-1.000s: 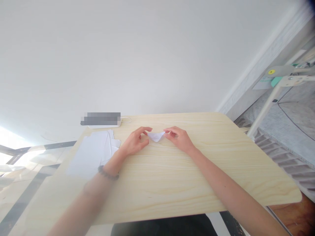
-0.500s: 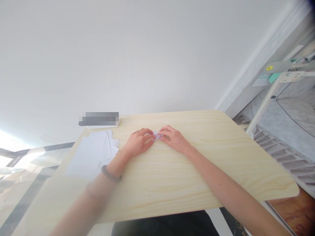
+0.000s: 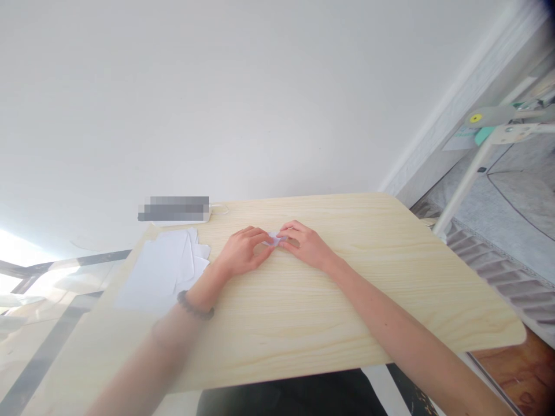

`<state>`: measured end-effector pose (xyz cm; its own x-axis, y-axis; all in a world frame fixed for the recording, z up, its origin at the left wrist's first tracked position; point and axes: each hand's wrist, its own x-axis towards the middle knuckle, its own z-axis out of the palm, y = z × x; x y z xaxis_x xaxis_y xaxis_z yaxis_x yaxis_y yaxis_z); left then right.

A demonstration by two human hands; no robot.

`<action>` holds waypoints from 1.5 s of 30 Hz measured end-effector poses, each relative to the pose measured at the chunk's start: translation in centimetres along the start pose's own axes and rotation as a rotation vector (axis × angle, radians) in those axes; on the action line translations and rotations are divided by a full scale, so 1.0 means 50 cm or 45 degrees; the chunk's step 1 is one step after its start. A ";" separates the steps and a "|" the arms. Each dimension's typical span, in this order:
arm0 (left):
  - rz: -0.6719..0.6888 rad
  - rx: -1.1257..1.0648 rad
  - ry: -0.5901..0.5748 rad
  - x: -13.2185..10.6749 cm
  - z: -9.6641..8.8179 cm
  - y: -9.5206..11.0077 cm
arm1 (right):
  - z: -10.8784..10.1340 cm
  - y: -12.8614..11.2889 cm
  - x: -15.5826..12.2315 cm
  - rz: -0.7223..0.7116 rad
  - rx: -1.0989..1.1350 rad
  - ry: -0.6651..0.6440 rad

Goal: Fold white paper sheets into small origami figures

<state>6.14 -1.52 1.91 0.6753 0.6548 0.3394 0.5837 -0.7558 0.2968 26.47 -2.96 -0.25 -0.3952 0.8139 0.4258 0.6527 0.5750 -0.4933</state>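
Observation:
A small piece of folded white paper [image 3: 274,238] is held between my two hands, over the back half of the wooden table [image 3: 303,323]. My left hand [image 3: 248,249], with a dark beaded bracelet on its wrist, pinches the paper's left side between thumb and fingertips. From the other side, my right hand [image 3: 306,242] grips the paper's right side with thumb and bent fingers. Fingertips cover much of the paper, so its exact folds cannot be made out. To the left of my left hand lies a loose stack of white paper sheets [image 3: 151,266].
A white-edged object with its top blurred out [image 3: 176,211] sits at the table's back left, a thin white cable [image 3: 221,208] beside it. The pale wall [image 3: 269,98] rises behind the table. On the right stands a metal frame [image 3: 466,179] next to grey bedding [image 3: 524,196].
The left thumb and fingertips have shifted slightly to the right on the paper. My right hand stays nearly in place, and the paper stack has not moved.

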 end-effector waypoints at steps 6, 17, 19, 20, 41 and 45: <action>-0.187 -0.005 0.021 0.004 0.001 0.018 | 0.005 -0.023 0.000 0.001 -0.066 0.023; -0.186 0.089 -0.019 0.004 0.000 0.026 | 0.012 -0.059 -0.004 0.009 -0.298 0.002; -0.197 0.073 -0.035 0.002 0.002 0.028 | 0.012 -0.060 -0.001 0.015 -0.338 0.004; -0.203 0.067 -0.037 0.002 0.003 0.029 | 0.013 -0.061 -0.001 0.020 -0.355 0.006; -0.466 -0.067 -0.036 0.007 0.018 0.037 | 0.007 -0.073 -0.007 0.057 -0.423 -0.009; -0.441 -0.077 -0.038 0.005 0.016 0.042 | 0.007 -0.073 -0.006 0.075 -0.442 -0.009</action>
<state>7.87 -2.95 1.90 0.4553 0.8712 0.1836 0.7532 -0.4869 0.4422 24.00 -5.28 1.13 -0.3541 0.8461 0.3985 0.8549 0.4656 -0.2288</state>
